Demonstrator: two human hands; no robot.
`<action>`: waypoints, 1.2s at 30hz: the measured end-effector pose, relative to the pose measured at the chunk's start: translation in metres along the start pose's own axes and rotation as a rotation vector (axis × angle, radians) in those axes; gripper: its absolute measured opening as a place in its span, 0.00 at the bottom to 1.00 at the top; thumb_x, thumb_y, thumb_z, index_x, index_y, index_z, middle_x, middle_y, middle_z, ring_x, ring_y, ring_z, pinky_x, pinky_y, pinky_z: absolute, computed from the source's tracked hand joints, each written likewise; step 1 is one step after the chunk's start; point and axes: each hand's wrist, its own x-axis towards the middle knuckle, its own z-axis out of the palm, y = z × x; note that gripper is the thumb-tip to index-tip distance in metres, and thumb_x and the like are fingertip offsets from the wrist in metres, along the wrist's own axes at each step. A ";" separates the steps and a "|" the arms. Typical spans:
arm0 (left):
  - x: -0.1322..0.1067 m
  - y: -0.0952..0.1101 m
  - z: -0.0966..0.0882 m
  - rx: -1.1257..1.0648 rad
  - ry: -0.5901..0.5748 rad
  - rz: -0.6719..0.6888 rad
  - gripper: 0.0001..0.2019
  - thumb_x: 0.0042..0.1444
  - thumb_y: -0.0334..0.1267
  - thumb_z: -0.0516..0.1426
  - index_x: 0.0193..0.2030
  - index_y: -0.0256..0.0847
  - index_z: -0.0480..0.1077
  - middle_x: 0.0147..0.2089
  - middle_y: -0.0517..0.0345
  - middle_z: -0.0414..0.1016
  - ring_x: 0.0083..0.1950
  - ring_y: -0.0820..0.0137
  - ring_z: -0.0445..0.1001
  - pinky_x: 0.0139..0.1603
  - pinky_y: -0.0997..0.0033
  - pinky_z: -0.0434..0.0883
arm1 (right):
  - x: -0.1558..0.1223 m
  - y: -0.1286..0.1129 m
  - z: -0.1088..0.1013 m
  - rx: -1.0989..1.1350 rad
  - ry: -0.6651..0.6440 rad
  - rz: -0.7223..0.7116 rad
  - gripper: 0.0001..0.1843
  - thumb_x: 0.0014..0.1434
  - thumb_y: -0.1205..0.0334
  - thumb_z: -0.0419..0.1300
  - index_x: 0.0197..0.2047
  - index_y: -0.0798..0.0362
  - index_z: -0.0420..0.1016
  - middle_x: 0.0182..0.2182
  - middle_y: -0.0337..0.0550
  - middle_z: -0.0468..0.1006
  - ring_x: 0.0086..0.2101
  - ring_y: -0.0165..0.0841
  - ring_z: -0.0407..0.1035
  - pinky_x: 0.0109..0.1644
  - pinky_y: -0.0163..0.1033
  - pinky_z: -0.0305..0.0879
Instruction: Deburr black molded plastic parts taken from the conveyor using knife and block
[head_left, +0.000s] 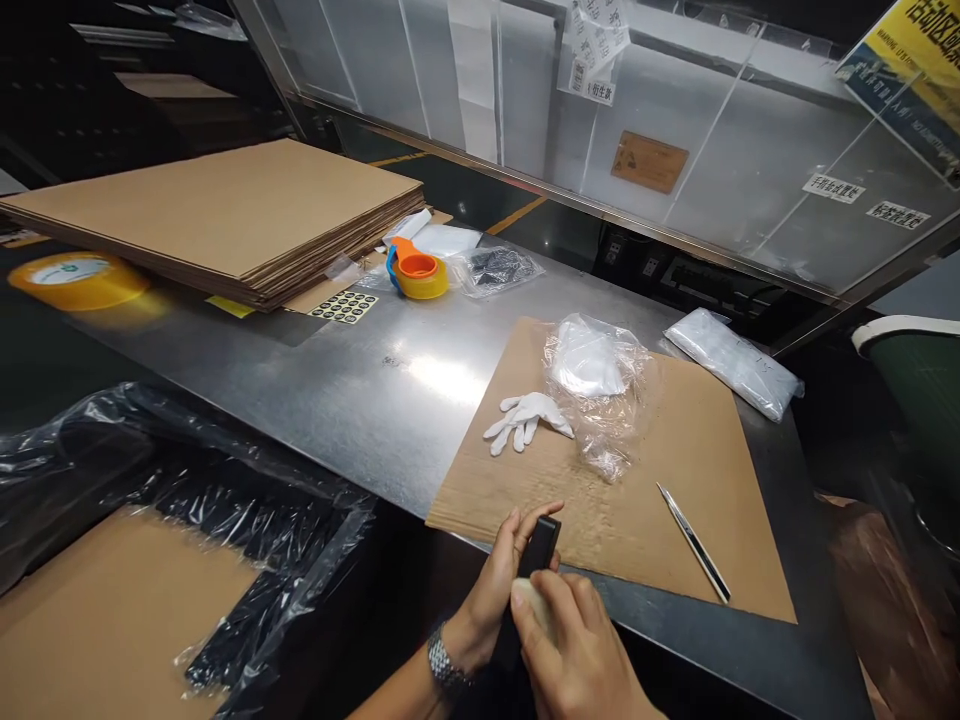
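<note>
Both hands meet at the near edge of the metal table [360, 400]. My left hand [499, 580] wraps its fingers round a slim black rectangular object [541, 545] held upright. My right hand [581, 650] is closed against the lower part of the same object, thumb pressed on something pale at its side. Just beyond lies a brown cardboard sheet [675, 480] carrying a white glove [525, 418], a crumpled clear plastic bag [600, 390] and a thin knife [694, 542].
A stack of flat cardboard sheets [217, 215] lies at the far left, with an orange tape dispenser [416, 270], a yellow tape roll [75, 280] and a sticker sheet [345, 306] nearby. A box lined with black plastic [150, 560] stands at lower left. A sealed clear bag [735, 362] lies right.
</note>
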 end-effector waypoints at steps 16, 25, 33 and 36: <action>0.007 0.003 -0.002 -0.478 -0.119 -0.200 0.19 0.54 0.56 0.51 0.47 0.49 0.62 0.22 0.65 0.64 0.19 0.73 0.65 0.23 0.75 0.59 | -0.002 -0.026 0.011 0.090 0.105 -0.013 0.16 0.55 0.74 0.51 0.48 0.63 0.69 0.40 0.58 0.69 0.39 0.39 0.64 0.38 0.43 0.68; 0.004 0.007 -0.002 -0.771 -0.217 -0.177 0.20 0.55 0.57 0.47 0.43 0.47 0.66 0.24 0.63 0.61 0.22 0.72 0.63 0.25 0.71 0.62 | -0.029 -0.006 0.005 0.347 0.096 0.206 0.30 0.56 0.78 0.48 0.62 0.56 0.57 0.50 0.56 0.61 0.49 0.41 0.59 0.47 0.50 0.65; 0.010 -0.002 -0.003 -0.879 -0.075 -0.193 0.21 0.57 0.55 0.45 0.33 0.40 0.67 0.24 0.62 0.62 0.24 0.73 0.63 0.27 0.72 0.63 | -0.029 -0.028 0.023 0.267 0.256 0.157 0.25 0.58 0.73 0.51 0.59 0.51 0.62 0.48 0.52 0.63 0.46 0.39 0.62 0.45 0.45 0.68; 0.005 0.003 0.000 -0.942 -0.111 -0.234 0.22 0.59 0.54 0.44 0.37 0.37 0.67 0.25 0.62 0.62 0.24 0.76 0.62 0.29 0.74 0.63 | -0.044 -0.027 0.033 0.142 0.312 0.166 0.25 0.57 0.73 0.52 0.57 0.47 0.65 0.49 0.50 0.64 0.49 0.39 0.61 0.47 0.43 0.67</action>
